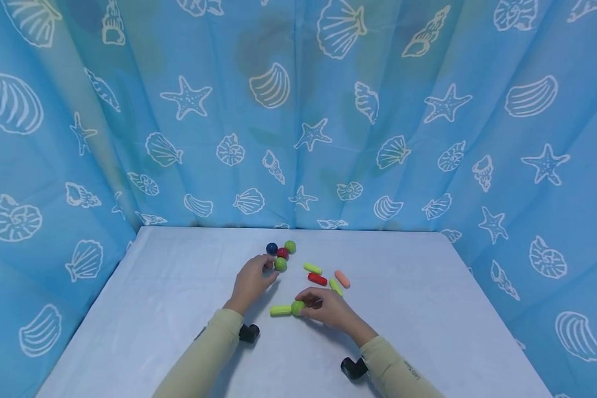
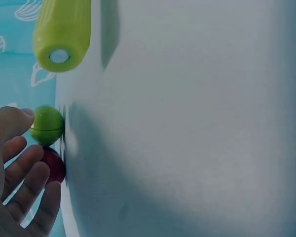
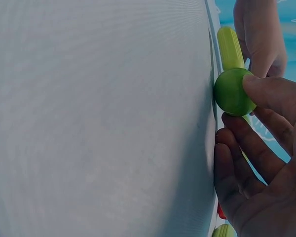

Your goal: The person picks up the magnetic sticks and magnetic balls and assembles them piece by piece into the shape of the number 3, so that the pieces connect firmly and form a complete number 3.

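Note:
In the head view, my right hand [image 1: 330,309] pinches a green ball [image 1: 298,308] between thumb and fingers, low over the table. One end of a yellow-green stick [image 1: 281,310] meets that ball; whether they are joined I cannot tell. My left hand [image 1: 251,282] is farther back, thumb and fingers spread beside another green ball [image 1: 281,264]. In the left wrist view, its thumb overlaps the edge of this green ball [image 2: 47,125], and its fingers lie near a red ball [image 2: 53,165]. The right wrist view has the thumb on the pinched green ball [image 3: 234,92].
Behind the left hand, a dark blue ball [image 1: 272,249] and a green ball [image 1: 290,246] cluster with the red one. Right of them lie yellow-green sticks [image 1: 312,268], a red stick [image 1: 317,279] and a peach stick [image 1: 342,278]. A blue shell-print curtain [image 1: 298,166] hangs behind the white table [image 1: 403,260].

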Motion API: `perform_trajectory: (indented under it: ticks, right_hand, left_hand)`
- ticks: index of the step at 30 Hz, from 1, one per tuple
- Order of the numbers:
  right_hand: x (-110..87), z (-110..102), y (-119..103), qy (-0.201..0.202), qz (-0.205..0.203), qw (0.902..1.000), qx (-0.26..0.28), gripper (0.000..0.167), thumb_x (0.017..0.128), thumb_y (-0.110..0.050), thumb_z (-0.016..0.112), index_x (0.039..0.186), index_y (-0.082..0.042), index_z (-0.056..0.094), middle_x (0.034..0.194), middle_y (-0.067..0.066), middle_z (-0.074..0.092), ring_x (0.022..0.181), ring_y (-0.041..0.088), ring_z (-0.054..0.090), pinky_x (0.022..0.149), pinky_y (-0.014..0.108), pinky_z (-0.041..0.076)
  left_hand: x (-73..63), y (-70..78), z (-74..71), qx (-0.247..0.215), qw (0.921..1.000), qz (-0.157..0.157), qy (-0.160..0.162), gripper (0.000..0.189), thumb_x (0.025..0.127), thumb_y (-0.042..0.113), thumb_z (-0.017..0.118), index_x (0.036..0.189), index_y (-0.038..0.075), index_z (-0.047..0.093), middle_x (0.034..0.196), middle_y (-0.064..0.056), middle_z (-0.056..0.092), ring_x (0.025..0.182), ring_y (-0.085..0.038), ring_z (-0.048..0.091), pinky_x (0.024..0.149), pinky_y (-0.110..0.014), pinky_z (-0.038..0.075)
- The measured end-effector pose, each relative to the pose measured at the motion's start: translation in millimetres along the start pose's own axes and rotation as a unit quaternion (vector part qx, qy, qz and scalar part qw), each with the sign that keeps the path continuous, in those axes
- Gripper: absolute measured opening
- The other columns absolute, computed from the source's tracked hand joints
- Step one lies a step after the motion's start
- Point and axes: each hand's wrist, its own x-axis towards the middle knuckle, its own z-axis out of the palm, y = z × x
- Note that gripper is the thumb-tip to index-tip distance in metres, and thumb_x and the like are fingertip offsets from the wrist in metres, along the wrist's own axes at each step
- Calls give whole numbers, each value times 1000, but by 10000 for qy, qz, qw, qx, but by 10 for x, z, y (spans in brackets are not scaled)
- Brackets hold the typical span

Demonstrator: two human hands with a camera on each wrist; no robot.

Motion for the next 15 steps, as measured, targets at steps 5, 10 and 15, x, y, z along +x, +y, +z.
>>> perform_trajectory:
  ticks: [5,10,15]
  right_hand:
    - [-1,-8,-17,11,63,10000,10,25,91,-22,78,115,-26,72,102,-12,66,95,11,61,86,28,53]
    - [-3,-13,-30,3,86,10000,-32,26,91,-21,78,116,-24,72,104,-11,67,95,11,61,87,29,54]
    - [-8,-16,-37,-29,98,9999,19,26,90,-20,78,116,-23,72,104,-10,67,94,11,62,86,29,54]
  left_hand:
    - [55,9,28,174,9998,-25,30,39,89,23,80,124,13,67,108,-2,66,102,-18,62,95,-37,53]
    - [99,18,57,319,9994,-107,-36,42,90,26,80,127,13,66,116,-4,67,111,-22,62,100,-40,51]
    - [134,5,104,439,9989,-171,-87,46,90,29,80,130,13,66,127,-7,65,124,-26,60,105,-44,48]
